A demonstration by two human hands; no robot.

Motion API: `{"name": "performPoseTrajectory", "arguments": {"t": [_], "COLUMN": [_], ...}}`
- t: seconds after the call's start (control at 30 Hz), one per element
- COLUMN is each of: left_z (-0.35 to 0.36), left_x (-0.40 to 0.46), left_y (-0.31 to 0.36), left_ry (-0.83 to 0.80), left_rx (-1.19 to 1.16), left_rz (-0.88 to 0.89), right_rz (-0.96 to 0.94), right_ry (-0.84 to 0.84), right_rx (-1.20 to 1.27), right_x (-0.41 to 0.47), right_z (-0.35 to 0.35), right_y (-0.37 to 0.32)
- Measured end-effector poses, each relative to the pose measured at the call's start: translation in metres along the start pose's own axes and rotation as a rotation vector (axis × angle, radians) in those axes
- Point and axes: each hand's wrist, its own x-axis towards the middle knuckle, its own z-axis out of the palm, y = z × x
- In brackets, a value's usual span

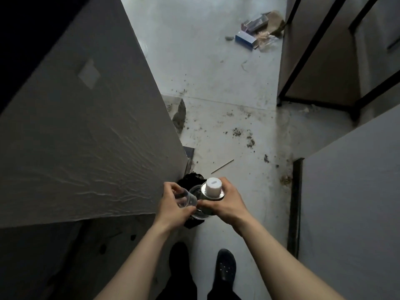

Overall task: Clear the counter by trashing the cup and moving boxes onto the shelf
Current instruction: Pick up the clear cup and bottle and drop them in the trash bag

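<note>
Right, left hand (173, 204) pinches the clear cup (186, 199), right hand (225, 202) grips the white-capped container (213, 189): release over the black bin (191, 180).

clear plastic cup (186, 199), matt white cap (213, 187), rough textured wall (75, 148)

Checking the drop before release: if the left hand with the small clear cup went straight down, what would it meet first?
Probably the black trash bag on the floor under the left hand and small clear cup, though depth is unclear.
</note>
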Motion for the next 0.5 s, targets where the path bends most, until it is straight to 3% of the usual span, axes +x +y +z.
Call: {"name": "performPoseTrajectory", "arguments": {"t": [0.2,0.5], "left_z": [0.037,0.057], "left_x": [0.043,0.097], "left_y": [-0.068,-0.134], "left_ry": [-0.009,0.073], "left_rx": [0.073,0.386], "left_rz": [-0.094,-0.254], "right_rz": [0.051,0.236], "right_ry": [0.061,0.187], "right_rx": [-0.045,-0.061], "right_x": [0.055,0.117], "right_z": [0.022,0.076], "right_y": [0.06,0.138]}}
